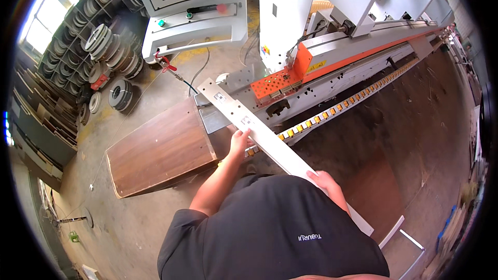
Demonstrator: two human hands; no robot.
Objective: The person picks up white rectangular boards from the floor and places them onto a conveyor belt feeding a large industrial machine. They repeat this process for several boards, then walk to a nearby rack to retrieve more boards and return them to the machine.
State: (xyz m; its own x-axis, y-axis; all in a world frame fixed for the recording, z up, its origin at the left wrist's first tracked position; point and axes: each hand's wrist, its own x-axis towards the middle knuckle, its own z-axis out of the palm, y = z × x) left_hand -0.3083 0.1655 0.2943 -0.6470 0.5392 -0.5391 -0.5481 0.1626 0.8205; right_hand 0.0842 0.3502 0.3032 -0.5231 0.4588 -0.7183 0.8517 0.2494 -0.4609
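A long narrow white board [259, 132] runs diagonally from the machine's infeed toward me. My left hand [239, 140] rests on its left edge near the middle. My right hand [326, 182] grips the board lower down, close to my body. The board's far end [210, 89] lies by the grey infeed plate of a white and orange edge-banding machine [332, 52]. A track of small yellow rollers [332, 111] runs along the machine just right of the board.
A brown wooden panel stack [161, 150] lies to my left. A control console with a screen [189, 5] stands behind it. Shelves with rolls of edge tape [104, 46] line the far left. Stacked boards [41, 119] lean at the left wall.
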